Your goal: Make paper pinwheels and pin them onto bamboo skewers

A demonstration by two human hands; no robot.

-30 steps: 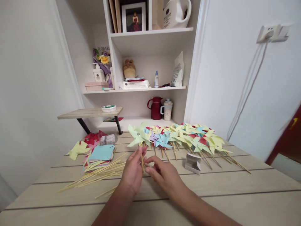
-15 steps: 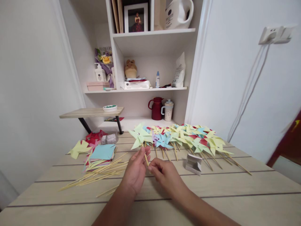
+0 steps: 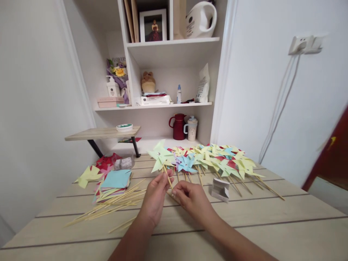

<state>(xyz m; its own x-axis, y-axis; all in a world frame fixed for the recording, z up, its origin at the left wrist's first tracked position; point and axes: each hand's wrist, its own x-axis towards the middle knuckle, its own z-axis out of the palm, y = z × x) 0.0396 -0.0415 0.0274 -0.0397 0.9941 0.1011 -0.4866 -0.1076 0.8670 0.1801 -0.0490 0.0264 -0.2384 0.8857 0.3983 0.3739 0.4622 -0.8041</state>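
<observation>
A pale green paper pinwheel (image 3: 161, 156) on a thin wooden stick (image 3: 168, 177) is held up in front of me. My left hand (image 3: 154, 194) pinches the stick just below the paper blades. Lower down, my right hand (image 3: 189, 197) has its fingers closed on the same stick. A silver fastener sits at the pinwheel's middle. Behind it, many finished pinwheels (image 3: 225, 163) in yellow, green, blue and red lie in a heap, sticks pointing toward me. To the left are loose wooden sticks (image 3: 108, 208) and a stack of coloured paper squares (image 3: 115, 179).
A small open white box (image 3: 220, 190) stands right of my hands. At far left lie a yellow-green paper pinwheel shape (image 3: 88, 175), red paper pieces (image 3: 107, 162) and a clear box (image 3: 124, 162). A raised wooden stand (image 3: 103, 133) and white shelves (image 3: 170, 106) are behind.
My view has shifted slightly, so the scene sits a little further left. Both hands keep hold of the pinwheel's stick, with more of its lower end showing beneath my right hand.
</observation>
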